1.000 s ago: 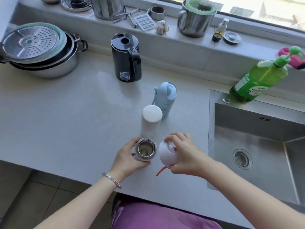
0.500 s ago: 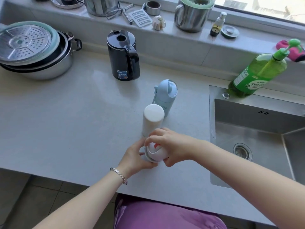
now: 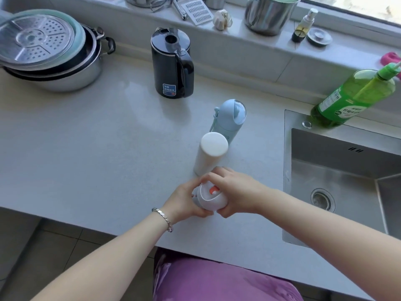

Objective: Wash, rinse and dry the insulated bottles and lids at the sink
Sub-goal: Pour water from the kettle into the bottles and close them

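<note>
Near the counter's front edge stands a small bottle, its body hidden in my left hand point(image 3: 184, 202), which grips it from the left. A white lid point(image 3: 210, 197) with an orange button sits on top of it, and my right hand point(image 3: 236, 193) curls round that lid from the right. Just behind stands a white insulated bottle point(image 3: 209, 154) with a flat white cap. A pale blue bottle point(image 3: 229, 120) with a domed lid and a side strap stands behind that one. The steel sink point(image 3: 338, 170) lies to the right.
A black electric kettle point(image 3: 172, 64) stands at the back of the grey counter point(image 3: 86, 148). Stacked steel pots point(image 3: 50, 53) with a steamer plate sit at far left. A green dish soap bottle point(image 3: 355, 97) leans at the sink's back corner. The window ledge holds a steel pot, a grater and small bottles.
One second ago the bottle stood open and my right hand held the lid beside it. The lid has since been set on the bottle, and both hands now wrap it.
</note>
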Motion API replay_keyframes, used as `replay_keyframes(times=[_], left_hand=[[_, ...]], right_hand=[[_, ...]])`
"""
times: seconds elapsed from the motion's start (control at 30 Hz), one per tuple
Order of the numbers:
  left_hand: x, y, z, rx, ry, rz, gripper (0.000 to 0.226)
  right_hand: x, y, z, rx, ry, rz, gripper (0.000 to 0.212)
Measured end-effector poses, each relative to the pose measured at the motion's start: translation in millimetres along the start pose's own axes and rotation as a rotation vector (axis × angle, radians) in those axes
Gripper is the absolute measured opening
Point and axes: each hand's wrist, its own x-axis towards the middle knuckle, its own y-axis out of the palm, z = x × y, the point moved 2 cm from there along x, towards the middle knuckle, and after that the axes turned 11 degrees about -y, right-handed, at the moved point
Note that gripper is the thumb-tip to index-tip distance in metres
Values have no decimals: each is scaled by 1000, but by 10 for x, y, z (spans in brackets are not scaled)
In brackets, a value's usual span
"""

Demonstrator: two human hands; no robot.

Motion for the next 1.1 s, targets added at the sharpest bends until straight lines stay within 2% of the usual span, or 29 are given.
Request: replay_keyframes(times=[0.07,0.17,0.33,0.4,0.47,0.53,0.67,0.7,0.77,0.83,0.9,1.0,1.1], left_hand=[[-16,4,-16,-1,10,-7,64],[-1,4,-24,3,16,-6,64],[58,13,13,42,9,1,60],[73,15,28,33,8,1,56],[75,17,33,36,20,-4,55],[66,19,22,35,44,-5,62],[62,44,20,22,66,-22,69],[58,44,26,16,69,-27,70],[49,26,15,23,66,-30,71],[42,9,-11,50,46,-12,73],[48,-7,-31,69,41,-6,71],[53,-9,-34,85,67,-11,69],[49,-3,-29,94,93,-24,69]], right_hand=[[-18,75,37,-104,26,-81,73],[-24,122,56,-50,72,-155,75],[49,11,14,39,-79,-20,71],[94,-35,-9,-9,-144,48,67],[102,-36,-18,-101,-172,39,64],[49,22,-27,-94,-89,-56,66],[-53,283,154,26,227,-440,69],[-61,305,192,38,274,-487,71],[-82,280,160,92,220,-391,77],[-129,166,47,184,21,-180,80],[-143,65,-53,173,-142,-123,73],[-100,174,-93,62,-191,-359,68],[-56,372,3,122,-36,-620,70]])
